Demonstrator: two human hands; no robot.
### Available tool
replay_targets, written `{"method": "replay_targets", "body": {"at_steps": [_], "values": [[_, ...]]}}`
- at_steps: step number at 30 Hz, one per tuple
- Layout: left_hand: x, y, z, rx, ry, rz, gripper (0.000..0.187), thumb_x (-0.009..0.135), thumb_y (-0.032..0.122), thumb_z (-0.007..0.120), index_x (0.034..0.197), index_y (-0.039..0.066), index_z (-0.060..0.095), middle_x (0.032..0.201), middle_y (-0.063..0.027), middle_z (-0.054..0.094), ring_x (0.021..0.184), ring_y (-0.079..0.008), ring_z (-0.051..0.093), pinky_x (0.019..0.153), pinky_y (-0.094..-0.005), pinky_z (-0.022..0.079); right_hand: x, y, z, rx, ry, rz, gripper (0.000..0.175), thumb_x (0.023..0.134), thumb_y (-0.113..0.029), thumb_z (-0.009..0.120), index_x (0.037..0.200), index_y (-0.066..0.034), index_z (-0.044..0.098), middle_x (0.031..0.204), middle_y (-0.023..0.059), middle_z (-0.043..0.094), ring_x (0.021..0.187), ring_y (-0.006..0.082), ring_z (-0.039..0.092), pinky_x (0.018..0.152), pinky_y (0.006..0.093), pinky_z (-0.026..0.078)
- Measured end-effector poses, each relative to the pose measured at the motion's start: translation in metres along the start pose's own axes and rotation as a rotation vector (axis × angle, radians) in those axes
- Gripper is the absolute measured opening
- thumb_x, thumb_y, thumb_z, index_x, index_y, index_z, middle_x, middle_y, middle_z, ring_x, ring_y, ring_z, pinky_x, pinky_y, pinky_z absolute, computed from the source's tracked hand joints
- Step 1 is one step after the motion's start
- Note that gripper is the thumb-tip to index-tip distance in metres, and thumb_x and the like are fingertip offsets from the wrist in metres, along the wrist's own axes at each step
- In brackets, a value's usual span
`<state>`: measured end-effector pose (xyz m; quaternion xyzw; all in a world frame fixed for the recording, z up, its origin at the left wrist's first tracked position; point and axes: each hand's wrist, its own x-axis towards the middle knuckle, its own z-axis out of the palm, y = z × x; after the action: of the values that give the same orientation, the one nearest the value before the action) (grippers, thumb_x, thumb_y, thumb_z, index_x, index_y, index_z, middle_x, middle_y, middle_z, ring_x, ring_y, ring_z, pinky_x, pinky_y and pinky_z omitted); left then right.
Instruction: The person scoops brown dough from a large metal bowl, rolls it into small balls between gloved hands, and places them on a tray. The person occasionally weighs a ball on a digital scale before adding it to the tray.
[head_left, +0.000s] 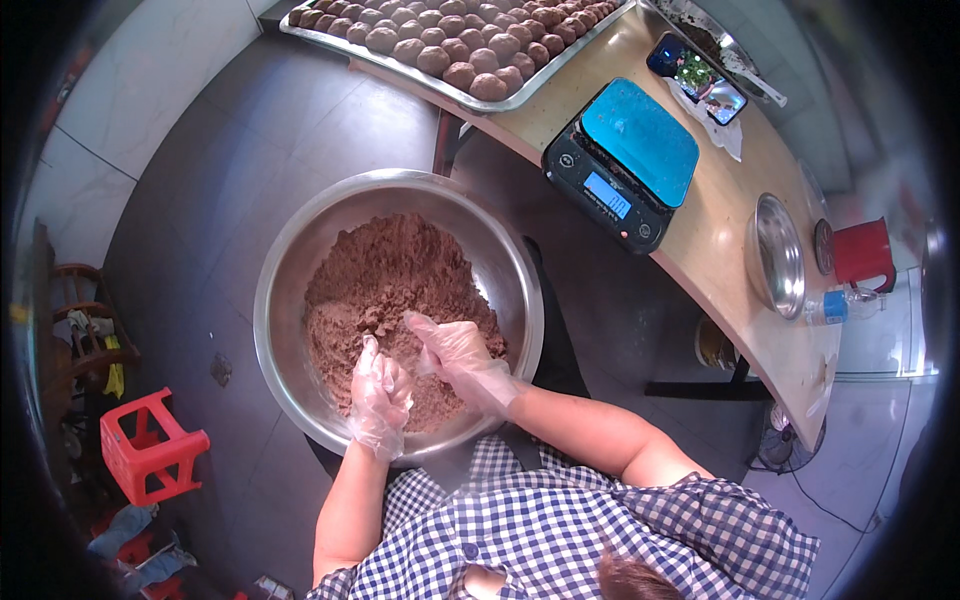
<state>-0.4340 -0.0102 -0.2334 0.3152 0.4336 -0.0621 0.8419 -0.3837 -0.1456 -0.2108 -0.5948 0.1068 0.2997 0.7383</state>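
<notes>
A large stainless steel bowl (279, 247) holds a mound of crumbly reddish-brown mixture (397, 262). Both hands wear clear plastic gloves and are inside the bowl, over its near half. My left hand (381, 394) has its fingers curled at the mixture; whether anything lies within them is hidden. To its right, my right hand (459, 356) reaches in with bent fingers and the thumb side up, and its palm is hidden too. Up on the table, a metal tray (517, 103) bears many brown balls (487, 86) set close together. Beside it stands a black kitchen scale (559, 161) with a blue platform (637, 139).
The wooden table (720, 277) curves around the right. On it are a phone (697, 79), an empty metal bowl (780, 255), a red mug (862, 251) and a clear bottle (836, 307). A red plastic stool (150, 450) stands on the floor at left; a fan (784, 446) is at lower right.
</notes>
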Motion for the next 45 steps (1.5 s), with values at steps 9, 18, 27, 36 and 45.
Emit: {"method": "replay_targets", "body": {"at_steps": [9,18,27,36,45], "values": [[0.008,0.009,-0.02,-0.345,-0.242,-0.048,0.036,0.107,0.037,0.046,0.085,0.01,0.055,0.076,-0.0041,0.056,0.067,-0.0157,0.055,0.06,-0.0266,0.05,0.028,-0.003,-0.038,0.482,-0.495,0.181,0.033,0.107,-0.03,0.048,0.1,-0.0029,0.065,0.086,0.0124,0.068,0.075,0.0175,0.063,0.067,0.0306,0.05],[0.003,0.022,-0.027,-0.309,-0.145,-0.077,0.034,0.103,0.039,0.057,0.106,0.006,0.063,0.097,-0.0093,0.067,0.058,-0.0048,0.051,0.04,-0.0139,0.04,0.027,-0.015,-0.034,0.42,-0.236,0.315,0.024,0.101,-0.029,0.061,0.107,-0.0065,0.066,0.095,0.0098,0.069,0.057,0.0037,0.042,0.042,0.0147,0.03],[0.014,0.007,-0.006,-0.116,-0.297,-0.053,0.039,0.106,0.039,0.048,0.072,0.02,0.045,0.06,0.0067,0.041,0.047,-0.0053,0.028,0.038,-0.0217,0.019,0.021,0.006,-0.024,0.255,-0.09,0.306,0.017,0.102,-0.033,0.06,0.091,-0.0202,0.056,0.06,-0.0087,0.037,0.049,0.0042,0.03,0.044,0.0221,0.019],[0.01,0.01,-0.01,-0.388,-0.359,-0.048,0.054,0.11,0.039,0.033,0.129,-0.006,0.058,0.118,-0.0184,0.067,0.1,-0.0223,0.067,0.096,-0.0305,0.058,0.018,-0.015,-0.039,0.231,-0.043,0.255,0.022,0.101,-0.024,0.06,0.111,-0.005,0.064,0.098,0.0059,0.068,0.084,0.0114,0.065,0.07,0.0194,0.052],[0.01,0.01,-0.011,-0.032,-0.379,-0.09,0.039,0.106,0.045,0.047,0.08,0.017,0.052,0.066,0.0085,0.044,0.045,-0.0011,0.033,0.035,-0.0161,0.024,0.018,-0.005,-0.046,0.294,-0.099,0.252,0.029,0.101,-0.032,0.062,0.087,-0.0069,0.065,0.067,-0.0016,0.053,0.054,0.0049,0.041,0.046,0.0181,0.03]]}}
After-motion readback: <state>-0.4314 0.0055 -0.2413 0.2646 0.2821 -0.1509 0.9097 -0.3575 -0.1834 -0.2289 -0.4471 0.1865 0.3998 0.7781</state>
